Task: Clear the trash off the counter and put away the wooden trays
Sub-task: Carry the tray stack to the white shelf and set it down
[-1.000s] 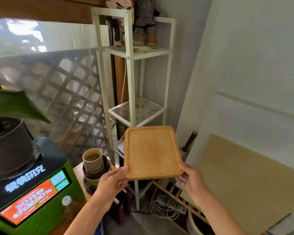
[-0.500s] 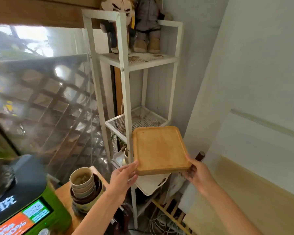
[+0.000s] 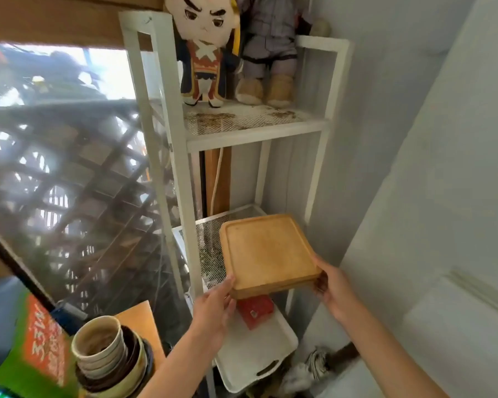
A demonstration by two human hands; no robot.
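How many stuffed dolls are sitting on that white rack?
2, both on the top shelf: a big-headed doll at the left, and a grey-clad doll beside it on the right, its head out of frame. Others could sit unseen above.

Near half of mesh shelf (image 3: 213, 225) is covered by wooden tray (image 3: 269, 251). Below the tray, red item (image 3: 255, 310) is partly hidden; its type can't be told. White tray (image 3: 250, 357) is partly masked by left hand (image 3: 213, 308). Above the tray, grey plush (image 3: 270, 50) is cropped by top edge. Green box (image 3: 38, 351) print is blurred.
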